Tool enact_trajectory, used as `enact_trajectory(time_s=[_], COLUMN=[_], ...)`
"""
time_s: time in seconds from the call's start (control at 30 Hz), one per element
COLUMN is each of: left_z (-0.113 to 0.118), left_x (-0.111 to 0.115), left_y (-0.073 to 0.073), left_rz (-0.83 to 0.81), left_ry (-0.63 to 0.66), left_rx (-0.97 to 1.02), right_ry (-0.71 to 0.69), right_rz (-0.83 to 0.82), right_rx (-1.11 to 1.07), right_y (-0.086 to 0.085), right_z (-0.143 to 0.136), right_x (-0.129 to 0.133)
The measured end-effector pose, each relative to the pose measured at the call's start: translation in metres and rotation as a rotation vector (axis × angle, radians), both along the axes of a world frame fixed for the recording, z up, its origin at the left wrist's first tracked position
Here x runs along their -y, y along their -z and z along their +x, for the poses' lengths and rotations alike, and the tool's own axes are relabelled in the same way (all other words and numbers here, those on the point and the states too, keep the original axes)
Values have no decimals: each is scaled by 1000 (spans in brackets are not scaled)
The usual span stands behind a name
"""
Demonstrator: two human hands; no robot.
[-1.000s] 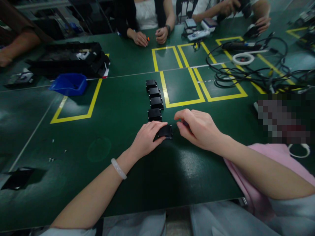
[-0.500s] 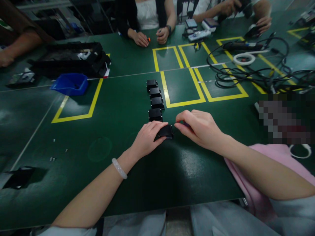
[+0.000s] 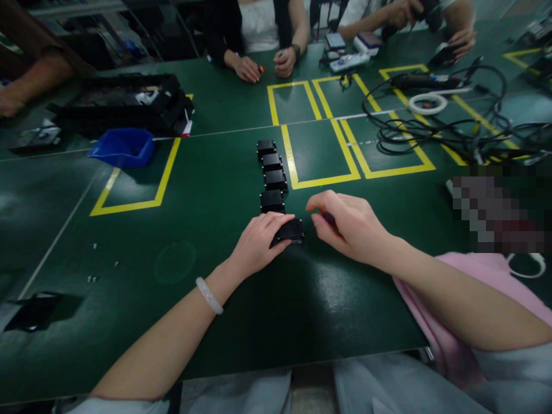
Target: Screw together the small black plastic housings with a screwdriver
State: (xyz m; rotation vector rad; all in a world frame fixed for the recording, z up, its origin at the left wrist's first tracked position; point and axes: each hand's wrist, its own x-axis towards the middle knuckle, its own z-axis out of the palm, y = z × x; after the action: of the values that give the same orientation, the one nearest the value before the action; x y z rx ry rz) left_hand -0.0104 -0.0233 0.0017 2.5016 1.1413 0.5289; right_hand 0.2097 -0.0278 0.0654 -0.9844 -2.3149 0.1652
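Observation:
My left hand [image 3: 255, 241] grips a small flat black box [image 3: 291, 231] on the green table, with the thumb on its near side and the fingers across its far side. Tiny shiny screws or pins stick out at the box's corners. Just right of the box, apart from it, my right hand [image 3: 350, 225] is held with thumb and index finger parted. Its other fingers are curled, and I see nothing between the fingertips. Beyond the held box, several similar black boxes [image 3: 275, 180] form a column leading away from me.
A blue bin [image 3: 123, 147] and a large black housing [image 3: 125, 106] stand at the left. Small screws [image 3: 92, 279] and a black piece [image 3: 33, 311] lie nearer. Coiled black cables [image 3: 405, 138] spread at the right, by pink cloth [image 3: 470, 276]. Other people's hands [image 3: 248, 69] rest across the table.
My right thumb and index finger have parted a little more, and the thumb has drawn slightly right, away from the box. My left hand and the boxes have stayed put.

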Motion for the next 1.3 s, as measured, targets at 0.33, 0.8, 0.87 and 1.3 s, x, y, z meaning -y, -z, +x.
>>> enact_trajectory(time_s=[0.33, 0.8, 0.87, 1.3], left_z=[0, 0, 0, 0], left_x=[0, 0, 0, 0], left_y=[-1, 1, 1, 0], left_rz=[-7, -4, -6, -14], left_ry=[-2, -3, 1, -3], left_rx=[-3, -11, -8, 0], right_ry=[7, -6, 1, -2], right_rz=[-12, -3, -6, -32], right_rx=[16, 28, 50, 71], right_y=[-1, -2, -2, -3], right_z=[0, -1, -1, 0], right_x=[1, 0, 0, 0])
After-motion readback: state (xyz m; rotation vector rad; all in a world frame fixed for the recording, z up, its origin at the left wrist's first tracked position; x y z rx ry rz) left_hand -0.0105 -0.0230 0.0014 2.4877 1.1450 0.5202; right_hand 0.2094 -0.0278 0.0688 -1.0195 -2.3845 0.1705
